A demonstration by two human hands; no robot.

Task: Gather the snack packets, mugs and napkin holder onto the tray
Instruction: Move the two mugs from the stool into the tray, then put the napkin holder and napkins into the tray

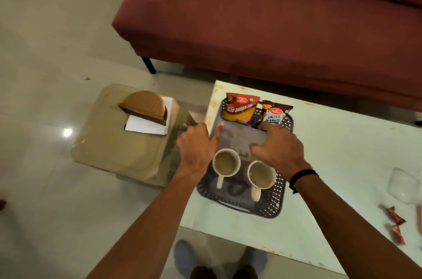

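Note:
A dark grey lattice tray (280, 189) lies on the left end of a pale table (342, 155). At its far end lie a red and yellow snack packet (241, 108) and a dark salted peanuts packet (274, 114). Two cream mugs, the left mug (226, 162) and the right mug (261, 175), stand at its near end, handles toward me. My left hand (196, 148) hovers at the tray's left rim, index finger stretched out. My right hand (278, 148) spreads over the tray's middle, just behind the right mug. Neither holds anything. A brown half-round napkin holder (146, 108) with white napkins sits on a stool, left of the table.
The beige plastic stool (114, 148) stands close to the table's left edge. A maroon sofa (274, 27) runs behind the table. Red sweet wrappers (396, 220) and a clear plastic bag (404, 187) lie at the table's right end. My feet (219, 262) are at the near edge.

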